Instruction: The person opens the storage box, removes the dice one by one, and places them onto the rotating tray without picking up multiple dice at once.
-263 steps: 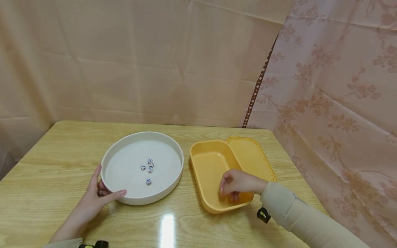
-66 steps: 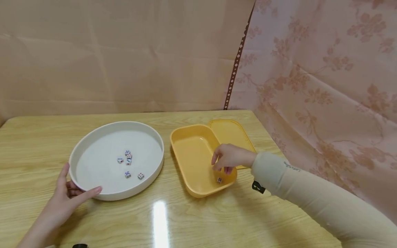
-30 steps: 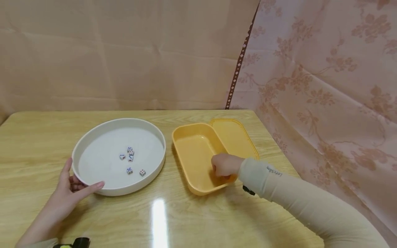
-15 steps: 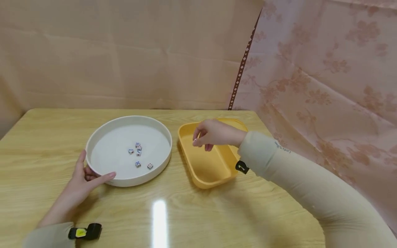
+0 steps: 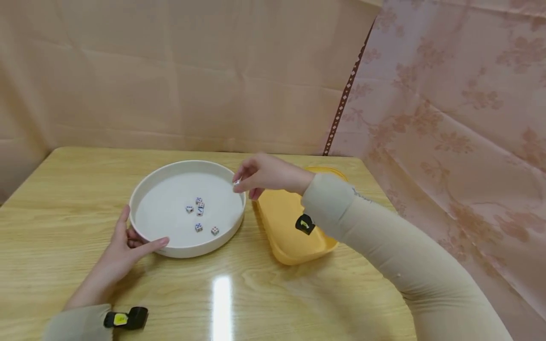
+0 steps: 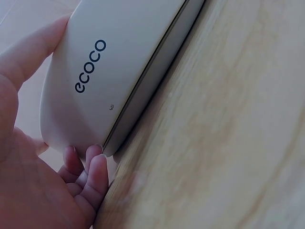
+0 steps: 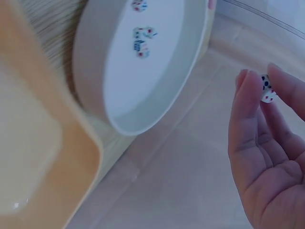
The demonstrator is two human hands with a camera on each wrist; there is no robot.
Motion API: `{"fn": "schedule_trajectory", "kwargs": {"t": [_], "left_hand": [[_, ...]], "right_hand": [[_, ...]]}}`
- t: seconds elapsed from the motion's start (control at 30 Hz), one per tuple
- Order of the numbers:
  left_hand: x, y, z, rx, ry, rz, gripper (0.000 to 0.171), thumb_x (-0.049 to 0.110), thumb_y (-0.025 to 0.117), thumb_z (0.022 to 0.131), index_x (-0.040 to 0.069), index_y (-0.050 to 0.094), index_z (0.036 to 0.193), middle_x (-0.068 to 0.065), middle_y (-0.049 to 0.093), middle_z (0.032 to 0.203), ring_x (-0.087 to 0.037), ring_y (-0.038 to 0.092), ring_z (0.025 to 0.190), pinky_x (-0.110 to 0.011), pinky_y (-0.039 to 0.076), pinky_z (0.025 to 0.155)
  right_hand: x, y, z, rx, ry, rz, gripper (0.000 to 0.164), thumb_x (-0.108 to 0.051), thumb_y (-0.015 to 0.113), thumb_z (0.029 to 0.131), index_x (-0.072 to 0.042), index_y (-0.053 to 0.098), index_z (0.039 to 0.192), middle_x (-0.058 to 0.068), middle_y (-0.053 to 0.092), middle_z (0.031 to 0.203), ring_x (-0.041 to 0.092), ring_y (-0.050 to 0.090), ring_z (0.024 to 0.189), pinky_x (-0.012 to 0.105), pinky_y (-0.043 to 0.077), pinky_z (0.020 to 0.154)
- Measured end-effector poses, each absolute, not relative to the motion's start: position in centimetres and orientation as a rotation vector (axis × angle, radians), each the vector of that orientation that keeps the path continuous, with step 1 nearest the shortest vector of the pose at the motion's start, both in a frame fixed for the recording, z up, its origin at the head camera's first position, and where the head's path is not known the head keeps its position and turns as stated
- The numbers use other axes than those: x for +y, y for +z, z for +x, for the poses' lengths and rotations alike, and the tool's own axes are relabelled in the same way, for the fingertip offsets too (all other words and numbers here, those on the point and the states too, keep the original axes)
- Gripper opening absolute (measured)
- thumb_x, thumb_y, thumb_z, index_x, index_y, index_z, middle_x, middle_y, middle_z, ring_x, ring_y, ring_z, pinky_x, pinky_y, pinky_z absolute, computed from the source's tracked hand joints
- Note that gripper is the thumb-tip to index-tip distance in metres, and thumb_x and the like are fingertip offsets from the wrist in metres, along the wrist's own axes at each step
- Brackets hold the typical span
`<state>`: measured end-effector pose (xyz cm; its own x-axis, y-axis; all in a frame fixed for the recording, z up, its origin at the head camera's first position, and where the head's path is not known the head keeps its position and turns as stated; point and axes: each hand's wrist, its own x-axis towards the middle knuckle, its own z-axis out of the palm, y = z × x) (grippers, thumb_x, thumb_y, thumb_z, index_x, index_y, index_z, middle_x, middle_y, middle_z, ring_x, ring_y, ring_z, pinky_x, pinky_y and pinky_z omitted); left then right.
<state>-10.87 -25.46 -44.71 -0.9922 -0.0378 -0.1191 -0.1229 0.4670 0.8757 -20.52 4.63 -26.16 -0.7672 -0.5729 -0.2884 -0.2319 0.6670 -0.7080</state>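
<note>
Right hand (image 5: 266, 174) pinches die (image 7: 267, 88); wrist raised.

A round tray (image 5: 149, 208) is set on the table (image 5: 64, 189), left of a rectangular box (image 5: 294, 237); the two are placed just beside each other. Five dice (image 5: 199, 208) are scattered in the tray, near its middle. The left hand (image 5: 128, 246) is laid against the near left wall of the tray, with the thumb on the rim. The right hand (image 5: 266, 175) is held above the far right rim of the tray, and a die (image 7: 267, 89) is pinched between its fingers (image 7: 248, 95). A lid (image 5: 337, 173) is seen behind the box, partly hidden by the right sleeve (image 5: 384, 246). Curtains (image 5: 448, 118) are hung behind and to the right of the table.
</note>
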Motion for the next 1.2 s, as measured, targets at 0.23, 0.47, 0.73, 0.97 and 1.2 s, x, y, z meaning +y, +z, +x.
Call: {"fn": "schedule_trajectory", "kwargs": {"t": [0.23,0.47,0.73,0.97,1.2], "left_hand": [[-25.2,-44.5,-10.9,2.625,1.565,-0.146,0.122,0.035,0.073,0.091,0.011,-0.029,0.152,-0.013,0.054,0.107,-0.007,0.048,0.083,-0.018,0.039,0.071],[-24.8,-44.4,-10.8,2.62,1.585,-0.145,0.122,0.033,0.074,0.09,0.011,-0.028,0.153,-0.014,0.056,0.109,-0.007,0.05,0.084,-0.019,0.04,0.072],[-24.5,-44.2,-10.6,2.618,1.565,-0.172,0.122,0.036,0.074,0.089,0.013,-0.027,0.154,-0.013,0.045,0.108,-0.011,0.046,0.087,-0.019,0.039,0.072],[-24.7,-44.2,-10.5,2.61,1.572,-0.21,0.122,0.037,0.074,0.09,0.013,-0.028,0.153,-0.011,0.045,0.108,-0.011,0.045,0.087,-0.02,0.038,0.072],[-25.3,-44.1,-11.0,2.601,1.577,-0.191,0.122,0.035,0.074,0.09,0.013,-0.028,0.153,-0.011,0.045,0.108,-0.011,0.045,0.087,-0.02,0.038,0.072]], "right_hand": [[3.4,-27.2,-21.7,2.305,-1.089,-0.596,0.023,-0.012,0.071,0.091,-0.001,0.065,0.11,0.006,0.066,0.087,0.016,0.063,0.067,0.031,0.058,0.069],[2.9,-28.6,-23.3,2.284,-1.187,-0.497,0.026,-0.007,0.07,0.091,0.001,0.062,0.115,0.01,0.067,0.094,0.018,0.065,0.071,0.031,0.058,0.071],[3.2,-30.6,-24.9,2.265,-1.234,-0.395,0.027,-0.005,0.071,0.09,0.001,0.061,0.115,0.019,0.069,0.105,0.018,0.066,0.071,0.031,0.059,0.072],[2.9,-31.5,-25.6,2.234,-1.261,-0.387,0.03,-0.005,0.071,0.09,0.002,0.06,0.117,0.025,0.066,0.118,0.02,0.066,0.073,0.03,0.058,0.072],[2.2,-33.1,-26.1,2.187,-1.304,-0.321,0.026,-0.004,0.071,0.089,0.001,0.061,0.113,0.016,0.069,0.1,0.016,0.064,0.066,0.025,0.056,0.064]]}}
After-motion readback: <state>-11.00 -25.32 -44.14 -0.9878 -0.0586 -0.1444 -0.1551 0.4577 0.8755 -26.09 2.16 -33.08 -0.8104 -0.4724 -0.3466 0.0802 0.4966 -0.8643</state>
